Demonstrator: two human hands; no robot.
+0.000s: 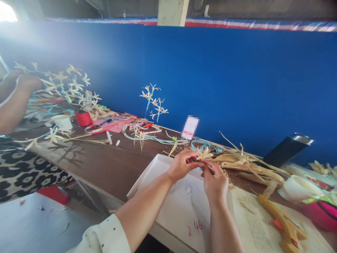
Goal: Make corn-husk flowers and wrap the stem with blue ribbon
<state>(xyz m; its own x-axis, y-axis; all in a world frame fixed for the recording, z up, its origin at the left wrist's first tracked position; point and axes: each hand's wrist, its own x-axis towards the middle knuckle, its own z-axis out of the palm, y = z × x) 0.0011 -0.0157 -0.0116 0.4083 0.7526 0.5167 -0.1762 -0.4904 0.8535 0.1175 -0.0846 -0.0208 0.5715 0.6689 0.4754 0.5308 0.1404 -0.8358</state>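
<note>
A blue wall [237, 88] stands behind a brown table [105, 165]. Over one white tray [154, 177], marked "2.46" by hand in pink, the left hand [184, 163] and right hand [216, 179] meet, both with fingertips pinched closed at the base of one pale flower [204, 153]. Two flower sprays [149, 95] stand far off, mid-table. One yellow glue gun [285, 225] lies near right; one red spool [83, 118] sits far left.

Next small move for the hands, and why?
Probably steady the pale flower with the left hand and gently turn its base with the right hand. Both hands' fingertips meet just below it, where a bit of blue shows; the standing sprays have blue stems, so wrapping seems sensible.
</note>
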